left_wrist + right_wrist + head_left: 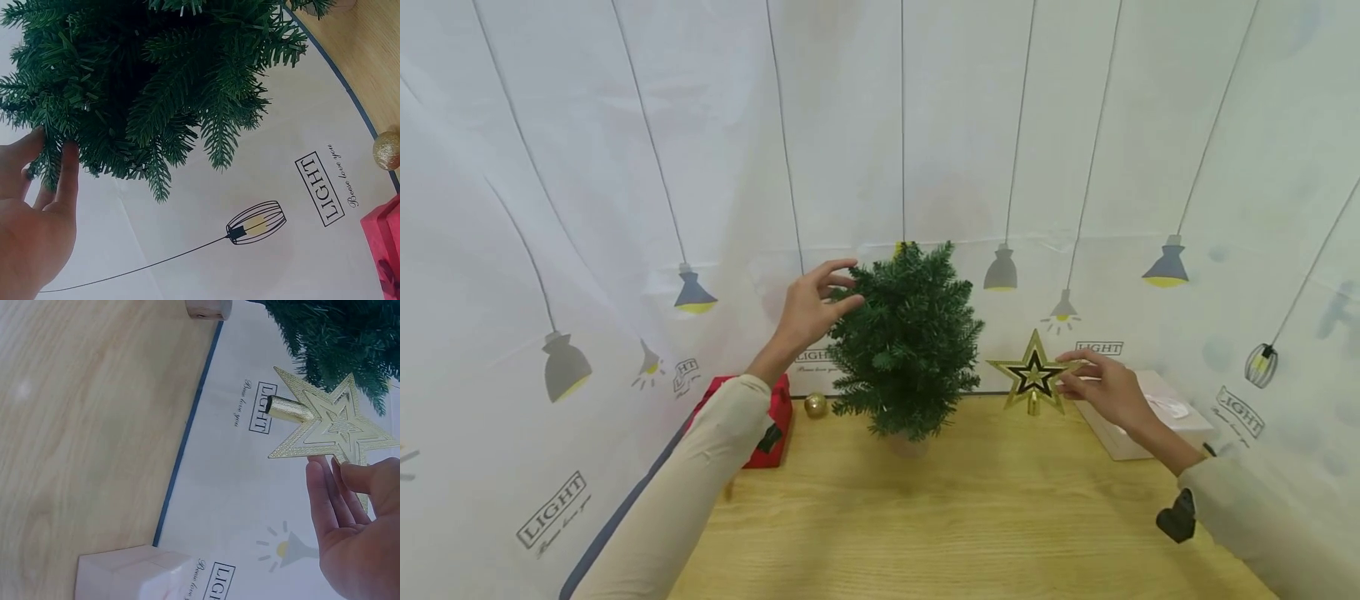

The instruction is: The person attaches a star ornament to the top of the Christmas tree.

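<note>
A small green artificial Christmas tree [910, 342] stands upright in the middle of the table. At its upper left side is my left hand [814, 307], thumb and fingers apart at the outer needles. The left wrist view has a branch tip [50, 165] between the fingers of that hand. On the other side, my right hand [1105, 387] pinches a gold star tree topper [1034, 377] by one point, held up beside the tree. The topper's hollow tube base [287, 409] shows in the right wrist view.
A gold ball ornament [815, 406] lies left of the tree, next to a red box [782, 421] partly hidden by my left sleeve. Behind my right hand sits a pale pink box [1172, 417]. A white curtain with printed lamps [850, 125] hangs behind the wooden table [917, 525].
</note>
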Action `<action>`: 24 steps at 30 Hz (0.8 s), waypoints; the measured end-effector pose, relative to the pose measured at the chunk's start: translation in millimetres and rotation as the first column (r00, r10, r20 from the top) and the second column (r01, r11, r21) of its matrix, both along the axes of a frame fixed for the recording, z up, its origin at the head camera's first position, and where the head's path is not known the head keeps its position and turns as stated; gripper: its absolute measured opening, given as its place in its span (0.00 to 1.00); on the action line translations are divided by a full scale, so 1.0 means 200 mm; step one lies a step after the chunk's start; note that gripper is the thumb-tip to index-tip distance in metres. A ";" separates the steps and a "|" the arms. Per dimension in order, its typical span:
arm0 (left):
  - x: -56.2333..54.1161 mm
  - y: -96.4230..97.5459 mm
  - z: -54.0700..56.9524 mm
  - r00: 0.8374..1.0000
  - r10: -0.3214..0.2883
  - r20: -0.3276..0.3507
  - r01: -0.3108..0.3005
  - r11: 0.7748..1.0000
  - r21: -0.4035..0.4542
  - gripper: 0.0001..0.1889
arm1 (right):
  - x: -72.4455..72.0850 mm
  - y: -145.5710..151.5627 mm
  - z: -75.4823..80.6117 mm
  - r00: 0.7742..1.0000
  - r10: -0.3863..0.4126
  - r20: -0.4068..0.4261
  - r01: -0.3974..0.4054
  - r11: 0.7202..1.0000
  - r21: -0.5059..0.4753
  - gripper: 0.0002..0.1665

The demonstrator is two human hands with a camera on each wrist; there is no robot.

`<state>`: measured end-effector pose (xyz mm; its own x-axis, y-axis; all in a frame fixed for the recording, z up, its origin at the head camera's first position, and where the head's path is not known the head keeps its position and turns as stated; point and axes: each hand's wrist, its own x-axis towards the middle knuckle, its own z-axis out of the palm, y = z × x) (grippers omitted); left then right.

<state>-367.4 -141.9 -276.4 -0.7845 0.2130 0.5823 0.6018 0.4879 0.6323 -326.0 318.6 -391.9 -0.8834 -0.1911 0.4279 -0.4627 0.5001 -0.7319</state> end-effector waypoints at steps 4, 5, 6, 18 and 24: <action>0.00 0.00 0.00 1.000 0.003 -0.005 -0.003 1.000 -0.002 0.29 | -0.01 0.00 0.06 1.000 0.005 -0.019 -0.005 1.000 0.008 0.19; 0.00 0.00 -0.01 1.000 0.000 -0.007 0.000 1.000 -0.002 0.29 | -0.01 0.00 0.07 1.000 0.002 -0.026 -0.002 1.000 0.014 0.18; 0.00 0.00 -0.01 1.000 -0.003 -0.009 0.003 1.000 -0.001 0.29 | -0.02 0.00 0.09 1.000 0.002 -0.031 -0.002 1.000 0.012 0.19; 0.01 -0.01 -0.01 1.000 -0.013 -0.015 0.013 1.000 0.006 0.29 | -0.05 -0.05 0.35 0.996 -0.040 -0.086 0.042 0.999 0.016 0.19; 0.00 -0.01 -0.02 1.000 -0.013 0.000 0.013 1.000 0.017 0.29 | -0.07 -0.07 0.45 0.994 -0.055 -0.090 0.056 0.998 0.010 0.20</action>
<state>-366.9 -143.4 -280.1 -0.7819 0.2137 0.5857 0.6080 0.4691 0.6405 -339.0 304.2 -302.8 -0.8508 -0.1488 0.5040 -0.4977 0.5359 -0.6820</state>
